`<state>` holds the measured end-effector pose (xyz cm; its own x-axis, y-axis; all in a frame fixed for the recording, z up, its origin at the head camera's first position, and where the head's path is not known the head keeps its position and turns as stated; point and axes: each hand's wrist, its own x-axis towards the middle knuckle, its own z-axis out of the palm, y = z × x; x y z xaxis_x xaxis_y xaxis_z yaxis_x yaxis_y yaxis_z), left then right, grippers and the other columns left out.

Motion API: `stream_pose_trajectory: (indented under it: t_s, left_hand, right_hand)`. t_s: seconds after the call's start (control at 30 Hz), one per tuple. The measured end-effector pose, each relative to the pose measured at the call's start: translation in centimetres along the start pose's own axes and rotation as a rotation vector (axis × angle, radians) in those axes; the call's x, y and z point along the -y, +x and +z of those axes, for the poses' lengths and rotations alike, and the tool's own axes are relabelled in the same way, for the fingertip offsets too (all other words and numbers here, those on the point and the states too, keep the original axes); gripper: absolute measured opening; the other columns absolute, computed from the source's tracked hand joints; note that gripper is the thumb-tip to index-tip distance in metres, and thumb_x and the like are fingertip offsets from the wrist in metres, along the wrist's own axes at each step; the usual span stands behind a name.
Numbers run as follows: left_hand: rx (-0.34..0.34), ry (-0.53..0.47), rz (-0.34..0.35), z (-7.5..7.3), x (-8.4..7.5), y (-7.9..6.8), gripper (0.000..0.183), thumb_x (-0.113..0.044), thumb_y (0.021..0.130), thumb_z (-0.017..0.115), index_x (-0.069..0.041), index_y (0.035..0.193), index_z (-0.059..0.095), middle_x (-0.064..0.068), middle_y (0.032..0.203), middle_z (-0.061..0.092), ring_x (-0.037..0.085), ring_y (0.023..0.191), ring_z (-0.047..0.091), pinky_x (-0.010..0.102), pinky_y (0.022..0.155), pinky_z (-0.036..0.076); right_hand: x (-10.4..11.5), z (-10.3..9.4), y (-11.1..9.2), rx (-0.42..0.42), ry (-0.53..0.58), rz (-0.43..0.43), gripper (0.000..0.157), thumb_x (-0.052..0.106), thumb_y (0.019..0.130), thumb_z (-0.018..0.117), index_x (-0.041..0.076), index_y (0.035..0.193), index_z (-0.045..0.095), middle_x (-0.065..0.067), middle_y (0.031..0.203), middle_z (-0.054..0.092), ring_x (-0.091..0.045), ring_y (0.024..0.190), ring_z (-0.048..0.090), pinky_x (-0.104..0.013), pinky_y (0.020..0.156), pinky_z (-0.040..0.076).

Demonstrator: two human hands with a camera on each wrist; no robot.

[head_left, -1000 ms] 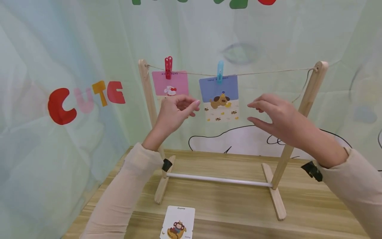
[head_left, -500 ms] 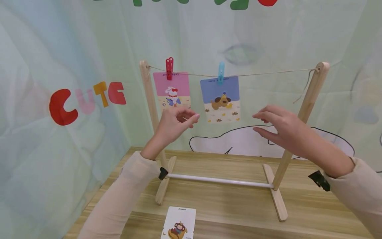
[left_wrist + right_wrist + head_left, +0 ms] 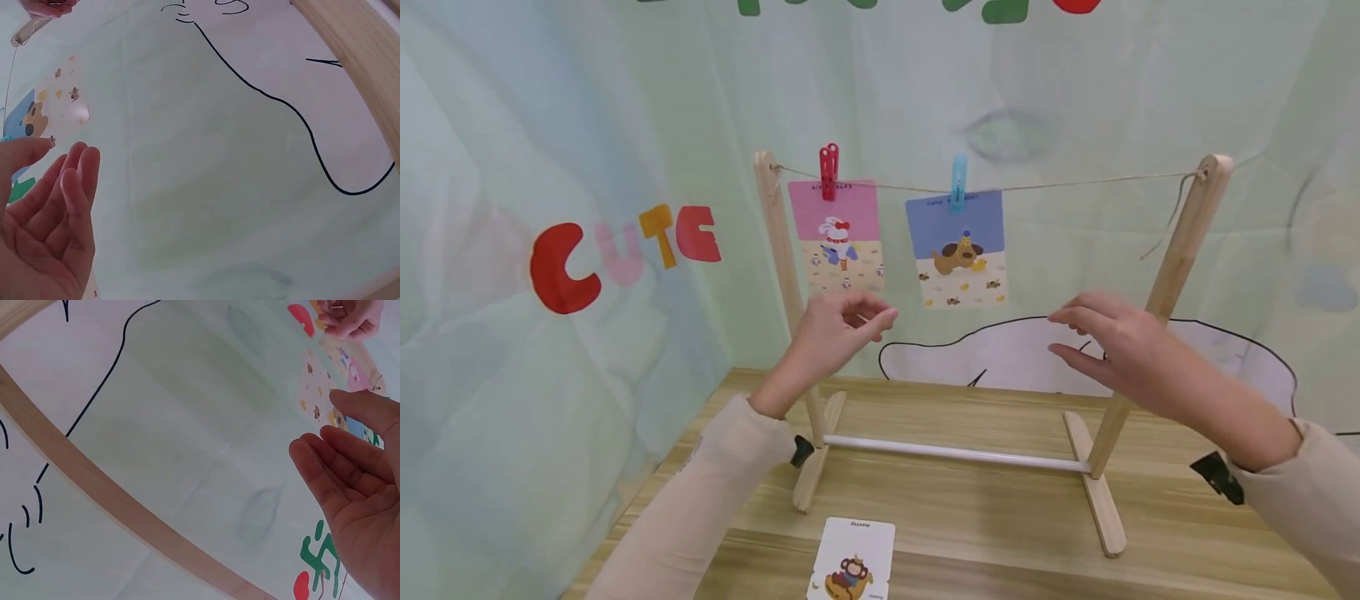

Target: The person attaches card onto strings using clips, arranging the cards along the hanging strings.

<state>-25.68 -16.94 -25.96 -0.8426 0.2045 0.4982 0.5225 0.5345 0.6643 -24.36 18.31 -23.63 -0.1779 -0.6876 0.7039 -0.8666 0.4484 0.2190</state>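
From thin tan twine, a light-blue plastic clothespin holds the rectangular blue-and-cream dog card; the left hand and right hand hover low on either side of it, fingers loosely curved, gripping nothing. A stray brush could tug the card loose.

Pink card, apparently rabbit-printed, and blue card hang pegged.

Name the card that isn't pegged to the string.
The white monkey card, lying on the table; the rabbit card and dog card hang from the string by a red peg and a light-blue peg.
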Motion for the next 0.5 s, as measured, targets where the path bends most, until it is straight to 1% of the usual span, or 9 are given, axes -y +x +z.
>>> stream_pose_trajectory:
  t_s: [0.13, 0.23, 0.4, 0.5]
  left_hand:
    - [0.016, 0.026, -0.002, 0.4, 0.3, -0.4, 0.017, -0.026, 0.094, 0.073, -0.010, 0.100, 0.075, -0.003, 0.081, 0.072, 0.012, 0.068, 0.068, 0.033, 0.060, 0.054]
    - [0.024, 0.029, 0.007, 0.6, 0.5, -0.7, 0.016, -0.025, 0.093, 0.073, -0.010, 0.099, 0.075, -0.002, 0.081, 0.072, 0.013, 0.068, 0.068, 0.033, 0.060, 0.055]
    - [0.038, 0.031, 0.026, 1.0, 0.9, -1.0, 0.016, -0.024, 0.093, 0.074, -0.009, 0.099, 0.075, 0.000, 0.087, 0.073, 0.013, 0.069, 0.068, 0.031, 0.064, 0.057]
    - [0.048, 0.043, 0.023, 1.1, 1.1, -1.3, 0.015, -0.023, 0.092, 0.074, -0.010, 0.099, 0.075, -0.001, 0.088, 0.073, 0.012, 0.070, 0.068, 0.030, 0.065, 0.057]
  right_hand:
    - [-0.2, 0.4, -0.9, -0.005, 0.005, 0.010, 0.056, 0.047, 0.105, 0.039, -0.001, 0.100, 0.067, -0.006, 0.093, 0.063, -0.017, 0.074, 0.063, -0.029, 0.055, 0.053]
    - [-0.2, 0.6, -1.5, 0.005, 0.004, 0.020, 0.058, 0.049, 0.104, 0.037, 0.000, 0.100, 0.068, -0.004, 0.093, 0.063, -0.016, 0.073, 0.063, -0.027, 0.055, 0.052]
    - [-0.2, 0.6, -2.1, 0.033, 0.008, 0.038, 0.058, 0.049, 0.104, 0.037, 0.000, 0.102, 0.068, -0.004, 0.094, 0.063, -0.016, 0.074, 0.064, -0.030, 0.058, 0.054]
    - [0.0, 0.7, -2.7, 0.054, 0.016, 0.061, 0.058, 0.050, 0.104, 0.037, 0.001, 0.103, 0.068, -0.005, 0.096, 0.064, -0.016, 0.076, 0.064, -0.032, 0.059, 0.056]
